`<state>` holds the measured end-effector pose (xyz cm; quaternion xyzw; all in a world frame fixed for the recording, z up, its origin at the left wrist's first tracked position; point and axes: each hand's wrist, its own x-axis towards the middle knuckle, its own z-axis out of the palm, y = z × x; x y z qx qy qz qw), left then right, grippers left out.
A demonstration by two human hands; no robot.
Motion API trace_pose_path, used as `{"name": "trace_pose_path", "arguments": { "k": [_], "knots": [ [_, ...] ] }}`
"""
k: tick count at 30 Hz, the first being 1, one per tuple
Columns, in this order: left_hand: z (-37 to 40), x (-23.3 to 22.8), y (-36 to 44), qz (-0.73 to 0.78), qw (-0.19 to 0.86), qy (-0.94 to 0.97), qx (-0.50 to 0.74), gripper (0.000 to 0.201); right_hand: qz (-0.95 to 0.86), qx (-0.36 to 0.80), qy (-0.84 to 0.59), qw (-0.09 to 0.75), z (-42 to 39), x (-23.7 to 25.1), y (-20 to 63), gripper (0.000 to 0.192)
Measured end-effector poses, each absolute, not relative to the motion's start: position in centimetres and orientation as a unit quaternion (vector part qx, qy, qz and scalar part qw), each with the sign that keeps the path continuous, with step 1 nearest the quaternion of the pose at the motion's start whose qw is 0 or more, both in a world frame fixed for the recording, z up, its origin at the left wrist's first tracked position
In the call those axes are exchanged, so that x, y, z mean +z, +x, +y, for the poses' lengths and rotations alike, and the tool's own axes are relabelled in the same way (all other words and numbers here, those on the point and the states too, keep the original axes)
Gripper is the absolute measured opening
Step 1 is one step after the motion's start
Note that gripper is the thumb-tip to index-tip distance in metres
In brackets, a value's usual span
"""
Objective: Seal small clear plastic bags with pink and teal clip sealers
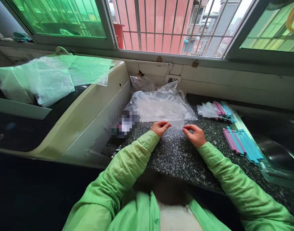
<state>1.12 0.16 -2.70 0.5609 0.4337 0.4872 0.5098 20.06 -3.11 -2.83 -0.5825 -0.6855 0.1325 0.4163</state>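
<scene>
My left hand and my right hand are raised over the speckled dark countertop, a short gap between them. Each has its thumb and fingers pinched together. A small clear plastic bag spans the gap, its near edge caught at either side in my fingertips; its outline is faint against the plastic behind. Just beyond my hands lies a heap of large clear plastic bags. To the right are pink and blue flat strips, laid side by side, and a pile of small packed clear bags.
A pale washing machine with plastic sheets on top stands at the left. A blurred-out object sits beside it. At the right is a sink. A wall socket and barred window are behind.
</scene>
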Motion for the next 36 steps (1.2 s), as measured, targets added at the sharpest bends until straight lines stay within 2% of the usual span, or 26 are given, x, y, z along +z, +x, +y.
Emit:
{"name": "trace_pose_path", "arguments": {
  "k": [8, 26, 36],
  "knots": [
    [-0.1, -2.2, 1.0, 0.419, 0.520, 0.565, 0.485, 0.018, -0.664, 0.163, -0.593, 0.425, -3.2, -2.8, 20.3, 0.029],
    [0.3, -2.9, 0.7, 0.453, 0.417, 0.647, 0.451, 0.012, -0.675, 0.134, -0.595, 0.416, -3.7, -2.5, 20.1, 0.022],
    [0.5, -3.7, 1.0, 0.459, 0.429, 0.618, 0.473, 0.014, -0.668, 0.147, -0.581, 0.440, -3.7, -2.2, 20.0, 0.022]
  ]
}}
